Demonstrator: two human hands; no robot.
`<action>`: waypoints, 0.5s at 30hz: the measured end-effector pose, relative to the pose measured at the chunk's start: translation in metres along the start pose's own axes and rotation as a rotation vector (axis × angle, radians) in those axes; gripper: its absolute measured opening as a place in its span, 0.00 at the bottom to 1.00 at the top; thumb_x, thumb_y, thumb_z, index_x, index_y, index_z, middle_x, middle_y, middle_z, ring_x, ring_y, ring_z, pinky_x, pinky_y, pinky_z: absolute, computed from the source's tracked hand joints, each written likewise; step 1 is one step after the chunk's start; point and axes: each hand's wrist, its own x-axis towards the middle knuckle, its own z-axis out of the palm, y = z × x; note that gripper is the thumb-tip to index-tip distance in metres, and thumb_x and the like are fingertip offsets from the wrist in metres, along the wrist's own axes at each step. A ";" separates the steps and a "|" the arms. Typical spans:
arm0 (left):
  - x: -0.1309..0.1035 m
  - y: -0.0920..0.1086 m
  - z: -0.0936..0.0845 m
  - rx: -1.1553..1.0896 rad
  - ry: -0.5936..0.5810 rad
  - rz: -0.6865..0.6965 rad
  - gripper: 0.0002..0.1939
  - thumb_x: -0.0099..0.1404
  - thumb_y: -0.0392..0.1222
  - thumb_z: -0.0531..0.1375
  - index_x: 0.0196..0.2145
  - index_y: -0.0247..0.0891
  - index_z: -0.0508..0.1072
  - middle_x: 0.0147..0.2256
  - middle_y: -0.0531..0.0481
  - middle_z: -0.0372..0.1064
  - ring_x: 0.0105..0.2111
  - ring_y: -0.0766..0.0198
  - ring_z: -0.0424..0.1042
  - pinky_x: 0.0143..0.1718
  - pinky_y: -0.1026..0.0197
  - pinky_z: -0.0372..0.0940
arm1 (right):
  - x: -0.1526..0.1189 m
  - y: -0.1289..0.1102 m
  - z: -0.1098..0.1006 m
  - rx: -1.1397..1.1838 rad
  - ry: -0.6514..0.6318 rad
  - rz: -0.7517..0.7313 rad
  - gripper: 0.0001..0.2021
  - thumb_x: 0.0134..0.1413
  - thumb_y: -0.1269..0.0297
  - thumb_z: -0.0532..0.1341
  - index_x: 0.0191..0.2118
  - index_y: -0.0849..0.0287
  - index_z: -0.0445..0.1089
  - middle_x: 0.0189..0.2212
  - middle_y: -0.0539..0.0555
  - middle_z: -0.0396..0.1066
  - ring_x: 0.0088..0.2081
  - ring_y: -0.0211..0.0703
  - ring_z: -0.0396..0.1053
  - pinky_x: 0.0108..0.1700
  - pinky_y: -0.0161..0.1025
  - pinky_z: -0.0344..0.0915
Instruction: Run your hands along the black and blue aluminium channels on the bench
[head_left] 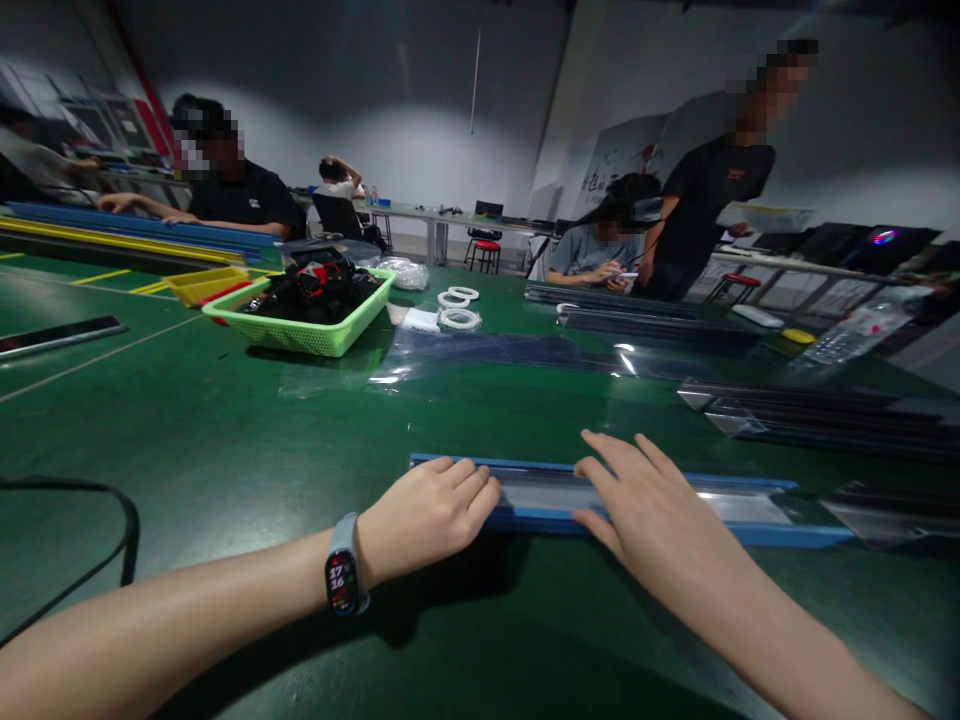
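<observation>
hands press a blue strip (630,500): left hand (427,515) curled, right hand (645,505) flat, fingers spread; watch (343,580) reads 17:16.

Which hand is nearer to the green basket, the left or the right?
Left. The left hand rests on the blue strip's left end, below the green basket; the right hand lies farther right.

single head-worn view, facing forward and down across the green table (225,440); close above the left hand (427,512) and right hand (645,500); far wall in the distance.
</observation>
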 end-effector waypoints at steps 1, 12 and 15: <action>-0.002 0.001 0.001 -0.001 0.023 0.000 0.09 0.65 0.34 0.46 0.40 0.34 0.64 0.35 0.45 0.67 0.37 0.62 0.67 0.35 0.61 0.63 | 0.002 -0.008 -0.001 0.036 -0.001 -0.015 0.12 0.49 0.62 0.55 0.40 0.61 0.65 0.48 0.62 0.62 0.50 0.54 0.59 0.51 0.54 0.54; -0.021 0.006 0.008 -0.059 0.167 0.021 0.13 0.64 0.33 0.48 0.45 0.29 0.65 0.42 0.44 0.67 0.43 0.61 0.65 0.41 0.60 0.64 | 0.001 -0.031 -0.003 0.250 -0.159 0.014 0.15 0.48 0.78 0.53 0.41 0.55 0.66 0.41 0.53 0.69 0.41 0.44 0.67 0.42 0.43 0.64; -0.022 0.006 0.008 -0.065 0.133 -0.020 0.13 0.63 0.34 0.50 0.45 0.31 0.65 0.40 0.46 0.68 0.41 0.61 0.66 0.40 0.60 0.65 | -0.001 -0.028 -0.003 0.255 -0.199 0.019 0.19 0.47 0.81 0.50 0.43 0.55 0.66 0.44 0.55 0.68 0.44 0.44 0.66 0.43 0.43 0.64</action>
